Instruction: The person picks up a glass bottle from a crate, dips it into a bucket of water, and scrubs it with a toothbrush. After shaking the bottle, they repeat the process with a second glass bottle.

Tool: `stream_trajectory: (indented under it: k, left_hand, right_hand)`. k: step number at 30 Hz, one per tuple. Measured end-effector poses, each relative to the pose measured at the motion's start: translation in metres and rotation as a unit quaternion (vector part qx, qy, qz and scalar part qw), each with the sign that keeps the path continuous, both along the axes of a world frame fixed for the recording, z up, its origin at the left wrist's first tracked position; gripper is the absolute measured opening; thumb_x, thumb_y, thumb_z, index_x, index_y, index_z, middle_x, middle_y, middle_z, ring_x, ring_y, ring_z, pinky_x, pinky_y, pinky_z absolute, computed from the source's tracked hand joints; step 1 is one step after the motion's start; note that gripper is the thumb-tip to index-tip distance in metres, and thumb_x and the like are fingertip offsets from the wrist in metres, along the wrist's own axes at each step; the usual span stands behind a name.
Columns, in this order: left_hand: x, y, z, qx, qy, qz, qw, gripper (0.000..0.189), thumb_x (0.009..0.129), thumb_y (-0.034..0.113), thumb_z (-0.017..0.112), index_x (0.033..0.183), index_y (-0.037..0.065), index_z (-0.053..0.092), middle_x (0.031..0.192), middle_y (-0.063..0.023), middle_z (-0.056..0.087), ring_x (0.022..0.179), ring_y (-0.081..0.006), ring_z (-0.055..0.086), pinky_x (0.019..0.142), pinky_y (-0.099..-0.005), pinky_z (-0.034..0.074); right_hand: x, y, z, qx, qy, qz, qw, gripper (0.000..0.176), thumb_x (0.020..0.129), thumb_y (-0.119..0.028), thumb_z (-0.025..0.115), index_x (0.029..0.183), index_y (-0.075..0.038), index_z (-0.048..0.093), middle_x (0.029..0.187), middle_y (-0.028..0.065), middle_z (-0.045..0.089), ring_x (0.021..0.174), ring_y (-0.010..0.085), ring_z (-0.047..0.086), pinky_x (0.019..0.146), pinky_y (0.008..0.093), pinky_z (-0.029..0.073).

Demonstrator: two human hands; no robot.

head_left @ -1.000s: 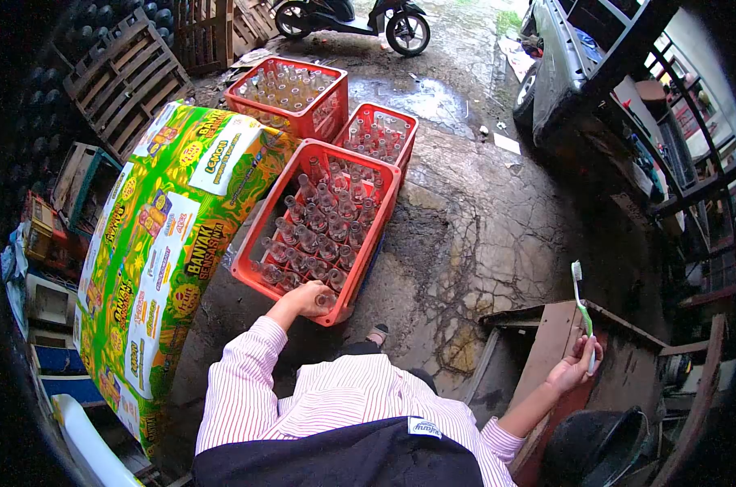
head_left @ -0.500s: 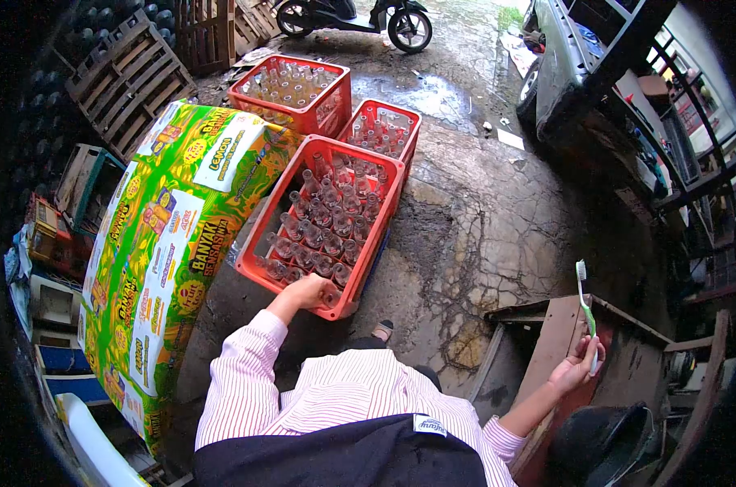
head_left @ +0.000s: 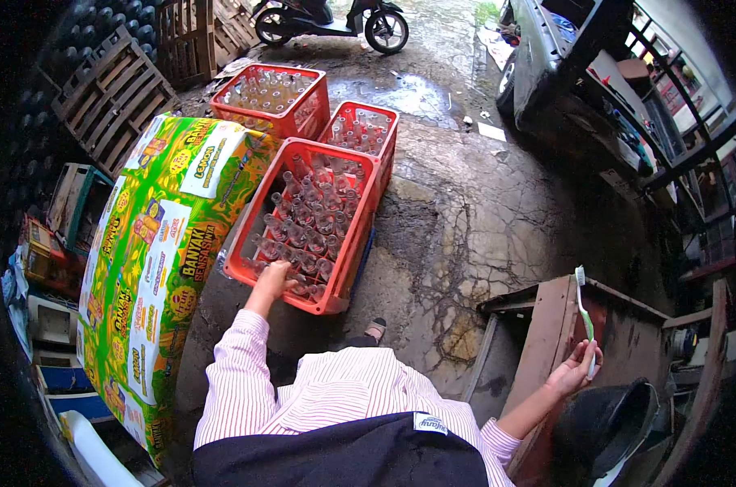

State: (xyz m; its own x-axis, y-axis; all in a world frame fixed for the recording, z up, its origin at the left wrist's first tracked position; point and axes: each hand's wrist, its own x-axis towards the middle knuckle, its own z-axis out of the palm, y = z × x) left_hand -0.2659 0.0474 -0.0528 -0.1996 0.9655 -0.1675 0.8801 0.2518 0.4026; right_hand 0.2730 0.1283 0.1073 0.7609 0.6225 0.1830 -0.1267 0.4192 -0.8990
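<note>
My left hand point(head_left: 273, 284) reaches over the near end of a red plastic crate point(head_left: 329, 305), its fingers closed around a glass bottle in the nearest row, largely hidden by the hand. Rows of clear glass bottles point(head_left: 307, 213) fill much of this crate, several leaning. Off to the right, my right hand point(head_left: 576, 370) grips a toothbrush point(head_left: 585, 316) by its green and white handle. The bristle head points up, away from the bottles.
Two more red bottle crates point(head_left: 313, 122) stand behind. A large green and yellow printed pack point(head_left: 153, 235) is at the left. On the right are a wooden box point(head_left: 538, 333) and a black bucket point(head_left: 619, 422). A motorbike point(head_left: 335, 28) stands at the back on cracked concrete.
My left hand has shifted left along the crate's near end, from the corner bottle to farther along the row. The right hand still holds the toothbrush, slightly lower. The view has turned slightly.
</note>
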Motion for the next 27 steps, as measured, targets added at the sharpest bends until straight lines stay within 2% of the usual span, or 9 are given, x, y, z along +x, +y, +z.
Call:
stream_trajectory:
  k: [5, 7, 12, 14, 15, 17, 19, 25, 27]
  left_hand:
    - [0.004, -0.017, 0.048, 0.216, -0.046, 0.065, 0.973, 0.019, 0.074, 0.016, 0.056, 0.077, -0.001, 0.049, 0.071, -0.0146, 0.050, 0.069, -0.0320, 0.051, 0.064, -0.0373, 0.042]
    - [0.009, -0.024, 0.083, 0.303, 0.042, 0.073, 0.949, 0.016, 0.076, 0.014, 0.054, 0.075, 0.000, 0.047, 0.069, -0.0145, 0.048, 0.066, -0.0312, 0.050, 0.061, -0.0367, 0.040]
    - [0.029, -0.024, 0.159, 0.444, 0.069, 0.058, 0.891, 0.011, 0.078, 0.011, 0.049, 0.074, 0.001, 0.045, 0.065, -0.0117, 0.045, 0.059, -0.0252, 0.049, 0.055, -0.0317, 0.039]
    - [0.053, -0.018, 0.185, 0.482, -0.015, 0.129, 0.866, 0.018, 0.082, 0.019, 0.045, 0.075, 0.003, 0.043, 0.066, -0.0057, 0.041, 0.053, -0.0129, 0.045, 0.050, -0.0253, 0.036]
    - [0.068, -0.012, 0.196, 0.488, -0.020, 0.118, 0.864, 0.018, 0.082, 0.019, 0.045, 0.075, 0.003, 0.043, 0.066, -0.0057, 0.041, 0.053, -0.0129, 0.045, 0.050, -0.0253, 0.036]
    - [0.102, 0.002, 0.212, 0.552, -0.173, 0.090, 0.811, 0.009, 0.081, 0.008, 0.043, 0.074, 0.002, 0.044, 0.064, -0.0043, 0.040, 0.056, -0.0092, 0.044, 0.051, -0.0222, 0.034]
    - [0.142, 0.018, 0.229, 0.575, -0.122, 0.049, 0.808, 0.010, 0.082, 0.009, 0.042, 0.075, 0.002, 0.043, 0.065, -0.0033, 0.040, 0.051, -0.0084, 0.041, 0.048, -0.0212, 0.034]
    - [0.289, 0.069, 0.262, 0.620, -0.229, -0.076, 0.746, 0.019, 0.085, 0.018, 0.042, 0.073, 0.003, 0.045, 0.065, 0.0005, 0.038, 0.056, -0.0054, 0.035, 0.050, -0.0185, 0.028]
    - [0.330, 0.081, 0.257, 0.590, -0.315, -0.095, 0.737, 0.017, 0.084, 0.017, 0.047, 0.074, 0.003, 0.047, 0.065, 0.0018, 0.040, 0.056, -0.0051, 0.035, 0.050, -0.0182, 0.029]
  right_hand:
    - [0.024, -0.011, -0.004, 0.011, 0.009, -0.005, 1.000, 0.008, 0.076, -0.004, 0.057, 0.080, -0.003, 0.051, 0.080, 0.0061, 0.054, 0.071, 0.0124, 0.054, 0.063, 0.0186, 0.048]
    - [0.035, -0.010, -0.009, 0.030, 0.022, 0.020, 0.999, 0.007, 0.076, -0.003, 0.056, 0.081, -0.003, 0.051, 0.080, 0.0067, 0.055, 0.070, 0.0126, 0.055, 0.063, 0.0185, 0.048]
    - [0.046, -0.016, 0.019, 0.053, 0.040, 0.018, 0.998, 0.004, 0.077, -0.004, 0.055, 0.077, -0.004, 0.051, 0.076, 0.0031, 0.052, 0.068, 0.0087, 0.053, 0.060, 0.0160, 0.046]
    - [0.063, -0.030, 0.028, 0.072, 0.048, 0.013, 0.996, 0.003, 0.077, -0.004, 0.054, 0.077, -0.004, 0.051, 0.076, 0.0029, 0.052, 0.067, 0.0084, 0.053, 0.061, 0.0158, 0.046]
    - [0.072, -0.037, 0.034, 0.089, 0.054, 0.015, 0.994, 0.003, 0.078, -0.003, 0.054, 0.077, -0.004, 0.051, 0.076, 0.0027, 0.052, 0.067, 0.0081, 0.053, 0.061, 0.0157, 0.046]
    - [0.090, -0.060, 0.052, 0.106, 0.041, -0.013, 0.993, 0.001, 0.079, -0.004, 0.052, 0.079, -0.003, 0.051, 0.078, 0.0025, 0.052, 0.065, 0.0081, 0.053, 0.061, 0.0161, 0.046]
    - [0.118, -0.091, 0.065, 0.152, 0.006, -0.004, 0.988, 0.006, 0.077, -0.003, 0.054, 0.083, -0.001, 0.053, 0.079, 0.0044, 0.055, 0.070, 0.0113, 0.056, 0.063, 0.0186, 0.048]
    - [0.197, -0.188, 0.081, 0.151, -0.006, -0.131, 0.980, 0.011, 0.081, -0.006, 0.050, 0.089, 0.000, 0.052, 0.086, 0.0045, 0.052, 0.072, 0.0101, 0.054, 0.067, 0.0196, 0.046]
    - [0.225, -0.217, 0.079, 0.151, -0.079, -0.160, 0.972, 0.011, 0.081, -0.007, 0.049, 0.090, 0.000, 0.051, 0.088, 0.0045, 0.052, 0.073, 0.0105, 0.053, 0.068, 0.0207, 0.044]
